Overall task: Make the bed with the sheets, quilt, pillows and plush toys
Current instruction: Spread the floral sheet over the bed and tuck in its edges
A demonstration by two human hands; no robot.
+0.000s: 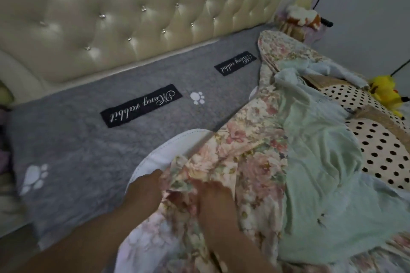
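A floral quilt (239, 146) with a white edge lies bunched across a grey plush sheet (84, 139) printed with white paws and black labels. My left hand (144, 188) and my right hand (213, 195) both grip the quilt's near bunched edge, fingers buried in the fabric. A pale green blanket (317, 162) is crumpled over the quilt to the right. A polka-dot pillow (377, 146) lies at the far right. A yellow plush toy (387, 95) sits beyond it. Another plush toy (301, 15) rests by the headboard corner.
A cream tufted headboard (133, 13) runs along the top of the bed. A grey wall (366, 17) stands on the right with a dark cable across it. Blurred soft items show at the far left edge.
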